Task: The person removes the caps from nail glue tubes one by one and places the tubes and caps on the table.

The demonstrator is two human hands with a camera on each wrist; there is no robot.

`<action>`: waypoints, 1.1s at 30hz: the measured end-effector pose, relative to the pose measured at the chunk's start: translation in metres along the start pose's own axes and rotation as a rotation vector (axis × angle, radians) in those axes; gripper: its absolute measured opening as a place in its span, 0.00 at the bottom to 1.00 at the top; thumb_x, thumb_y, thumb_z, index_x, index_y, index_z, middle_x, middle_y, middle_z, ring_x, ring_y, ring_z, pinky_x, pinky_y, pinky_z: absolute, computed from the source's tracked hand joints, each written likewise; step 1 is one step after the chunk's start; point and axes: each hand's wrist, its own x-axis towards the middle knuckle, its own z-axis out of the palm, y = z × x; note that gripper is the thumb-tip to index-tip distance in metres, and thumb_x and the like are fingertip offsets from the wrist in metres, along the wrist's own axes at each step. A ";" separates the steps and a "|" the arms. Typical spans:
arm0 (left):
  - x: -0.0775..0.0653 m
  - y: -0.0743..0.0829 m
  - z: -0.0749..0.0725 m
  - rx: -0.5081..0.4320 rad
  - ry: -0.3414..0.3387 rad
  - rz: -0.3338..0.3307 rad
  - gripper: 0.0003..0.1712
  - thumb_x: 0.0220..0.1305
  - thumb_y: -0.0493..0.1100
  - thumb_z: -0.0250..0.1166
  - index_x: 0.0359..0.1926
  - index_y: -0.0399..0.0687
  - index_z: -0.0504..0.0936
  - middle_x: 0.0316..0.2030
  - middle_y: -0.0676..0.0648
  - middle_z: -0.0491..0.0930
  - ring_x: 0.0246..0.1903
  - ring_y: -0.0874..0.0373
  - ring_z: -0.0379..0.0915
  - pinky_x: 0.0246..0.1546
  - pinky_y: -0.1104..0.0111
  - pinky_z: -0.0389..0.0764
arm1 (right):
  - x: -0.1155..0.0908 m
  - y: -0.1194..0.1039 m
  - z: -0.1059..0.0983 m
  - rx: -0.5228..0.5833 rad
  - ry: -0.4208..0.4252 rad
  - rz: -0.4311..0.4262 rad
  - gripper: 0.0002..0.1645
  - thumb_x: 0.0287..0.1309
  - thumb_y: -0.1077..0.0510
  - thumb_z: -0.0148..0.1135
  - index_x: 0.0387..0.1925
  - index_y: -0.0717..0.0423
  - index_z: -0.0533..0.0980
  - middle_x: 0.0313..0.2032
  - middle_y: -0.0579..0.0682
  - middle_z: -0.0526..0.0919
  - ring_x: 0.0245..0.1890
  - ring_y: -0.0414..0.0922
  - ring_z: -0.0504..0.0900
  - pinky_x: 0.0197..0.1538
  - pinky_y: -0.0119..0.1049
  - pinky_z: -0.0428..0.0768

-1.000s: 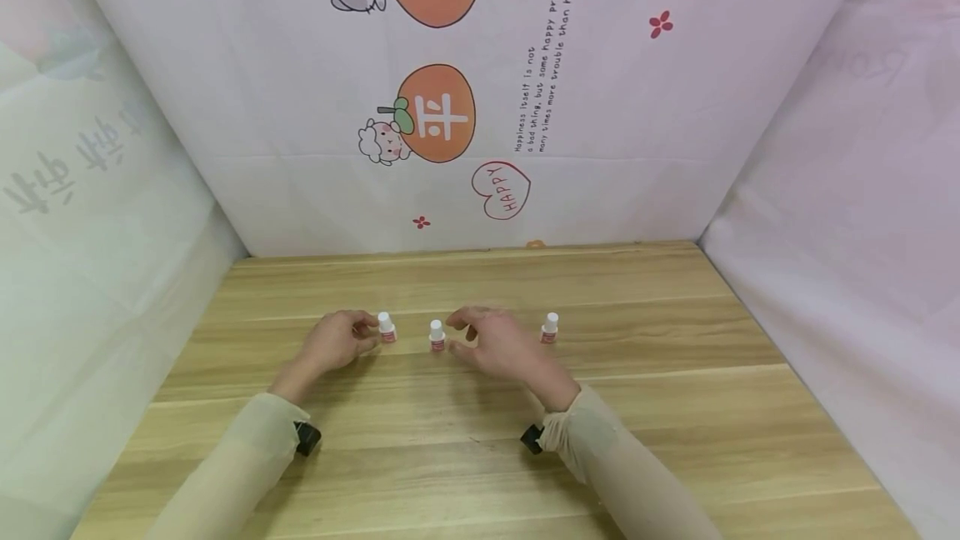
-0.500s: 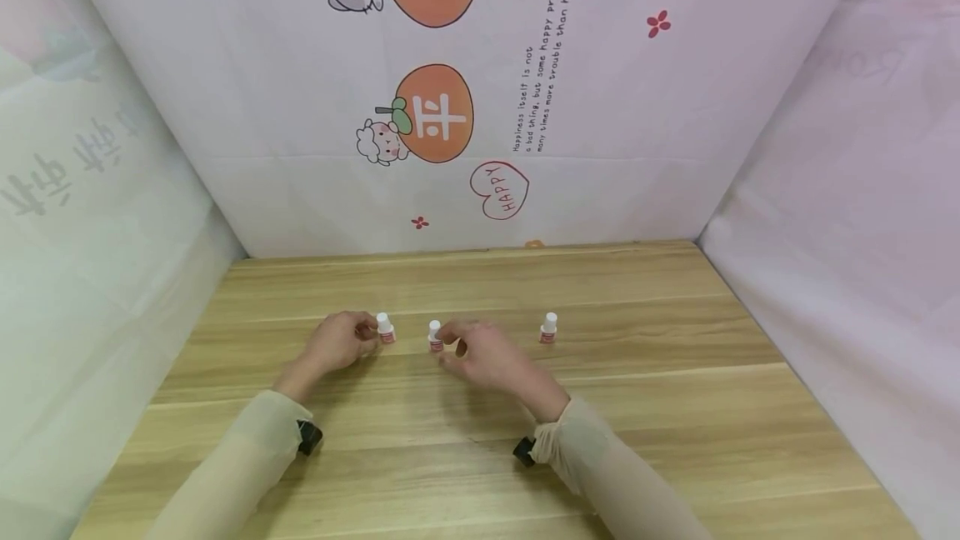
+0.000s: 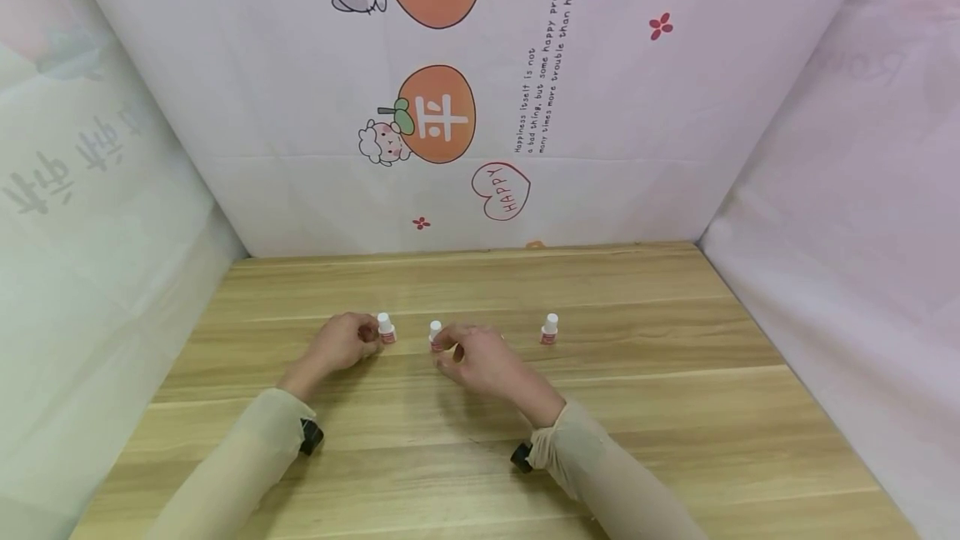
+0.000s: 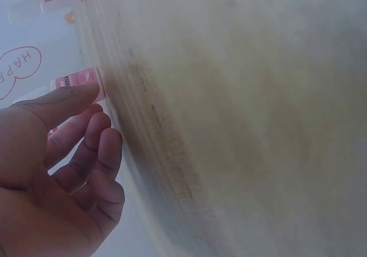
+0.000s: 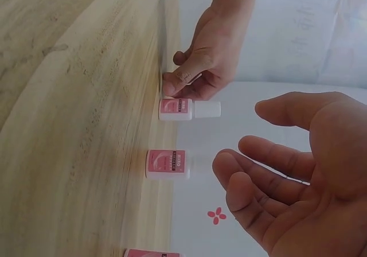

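— What's nearest to us?

— The right sleeve (image 3: 630, 482), soft and bunched at the cuff. Past it, the right hand (image 3: 483, 361) is at the middle bottle (image 3: 435, 327), thumb and fingers parted; I can't tell whether they touch it.

— And the left hand (image 3: 339, 342)?

— Loosely curved, thumb and forefinger apart, just beside the left bottle (image 3: 386, 329). Contact's unclear there too.

— So which step is this?

— Lining up a grasp, I'd judge. The next move seems to call for a light pinch that doesn't tip anything.

— They do look like smooth plastic: squarish bodies, pink labels, narrower white caps.

— The right bottle (image 3: 549, 330) matches, upright on the bench (image 3: 420, 473) like the others, well apart. That top has streaky wood grain.

— Behind it hangs a creased white sheet (image 3: 615, 198) with cartoon prints.
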 end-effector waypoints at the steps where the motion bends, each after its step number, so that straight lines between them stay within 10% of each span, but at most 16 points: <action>1: 0.000 0.000 0.000 -0.003 -0.001 -0.003 0.14 0.59 0.42 0.71 0.45 0.40 0.85 0.33 0.47 0.84 0.34 0.56 0.76 0.41 0.59 0.79 | 0.000 0.000 0.000 0.001 0.004 -0.003 0.15 0.65 0.55 0.63 0.51 0.55 0.80 0.47 0.50 0.87 0.40 0.47 0.85 0.42 0.32 0.79; 33: 0.004 -0.001 0.006 -0.021 -0.015 0.034 0.04 0.60 0.42 0.71 0.36 0.49 0.85 0.28 0.52 0.83 0.29 0.61 0.73 0.35 0.65 0.75 | 0.003 -0.001 0.008 0.022 0.015 0.080 0.11 0.64 0.57 0.63 0.47 0.54 0.81 0.42 0.48 0.87 0.39 0.44 0.84 0.44 0.33 0.79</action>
